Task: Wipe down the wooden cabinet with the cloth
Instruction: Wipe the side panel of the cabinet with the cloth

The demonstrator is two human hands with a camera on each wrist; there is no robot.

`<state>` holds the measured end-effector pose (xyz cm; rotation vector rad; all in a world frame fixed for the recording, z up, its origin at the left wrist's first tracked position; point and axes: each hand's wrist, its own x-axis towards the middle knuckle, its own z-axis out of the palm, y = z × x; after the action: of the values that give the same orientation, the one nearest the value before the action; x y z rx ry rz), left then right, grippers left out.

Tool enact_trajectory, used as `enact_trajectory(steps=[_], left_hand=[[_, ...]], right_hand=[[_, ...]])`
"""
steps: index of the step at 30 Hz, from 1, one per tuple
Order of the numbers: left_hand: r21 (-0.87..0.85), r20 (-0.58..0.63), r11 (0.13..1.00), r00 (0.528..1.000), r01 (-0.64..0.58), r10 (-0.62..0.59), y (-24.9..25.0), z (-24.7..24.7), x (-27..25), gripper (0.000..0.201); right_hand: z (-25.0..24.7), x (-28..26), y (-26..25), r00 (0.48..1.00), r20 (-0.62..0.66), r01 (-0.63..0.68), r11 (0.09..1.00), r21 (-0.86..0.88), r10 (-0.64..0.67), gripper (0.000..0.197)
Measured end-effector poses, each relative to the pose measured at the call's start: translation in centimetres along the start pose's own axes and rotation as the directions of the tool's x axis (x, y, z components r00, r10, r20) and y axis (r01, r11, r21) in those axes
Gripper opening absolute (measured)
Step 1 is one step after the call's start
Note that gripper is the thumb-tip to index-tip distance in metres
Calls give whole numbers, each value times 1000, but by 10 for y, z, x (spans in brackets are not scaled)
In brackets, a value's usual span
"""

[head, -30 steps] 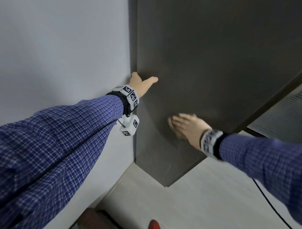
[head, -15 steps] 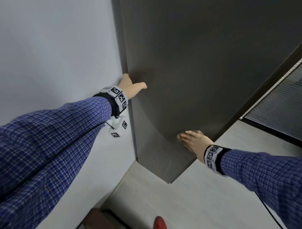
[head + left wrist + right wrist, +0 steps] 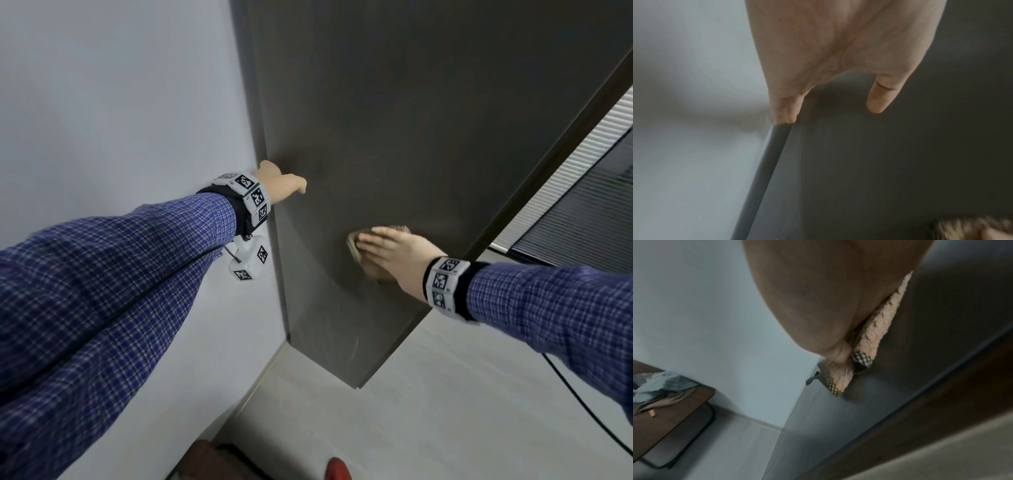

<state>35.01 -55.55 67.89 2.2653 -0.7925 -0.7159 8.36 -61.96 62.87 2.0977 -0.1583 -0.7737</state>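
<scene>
The dark wooden cabinet (image 3: 411, 120) stands upright against the wall, and I see its broad side panel. My right hand (image 3: 390, 250) lies flat on a folded beige cloth (image 3: 373, 272) and presses it to the panel with straight fingers. In the right wrist view the fluffy cloth (image 3: 875, 331), with its checked hem, is squeezed between palm and wood. My left hand (image 3: 281, 186) rests at the cabinet's back edge beside the wall. Its straight fingers (image 3: 785, 112) lie along the narrow edge and its thumb (image 3: 877, 100) is spread on the panel (image 3: 900, 162).
A white wall (image 3: 120, 102) meets the cabinet on the left. Pale floor (image 3: 445, 411) lies below, crossed by a black cable (image 3: 582, 404). A slatted dark panel (image 3: 565, 205) is at the right. A brown table with clothes (image 3: 674, 418) stands by the wall.
My right hand slid the cloth down toward the cabinet's lower front corner, then back up and closer to my left hand. The left hand has kept its place on the back edge.
</scene>
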Motion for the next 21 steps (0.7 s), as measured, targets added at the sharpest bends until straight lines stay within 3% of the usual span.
enact_trajectory(steps=[3, 8, 12, 21], left_hand=[[-6, -15, 1000, 1000, 8, -9, -3, 5, -6, 96], [25, 11, 1000, 1000, -9, 9, -10, 7, -11, 93], [56, -1, 998, 1000, -23, 24, -9, -5, -20, 91], [122, -56, 992, 998, 0, 7, -7, -2, -26, 92]], right_hand=[[-2, -7, -1, 998, -4, -66, 998, -11, 66, 75], [28, -23, -37, 990, 131, 43, 998, 49, -49, 80], [33, -34, -40, 985, 157, 49, 994, 99, -64, 77], [-12, -33, 9, 990, -23, -137, 983, 126, 141, 74]])
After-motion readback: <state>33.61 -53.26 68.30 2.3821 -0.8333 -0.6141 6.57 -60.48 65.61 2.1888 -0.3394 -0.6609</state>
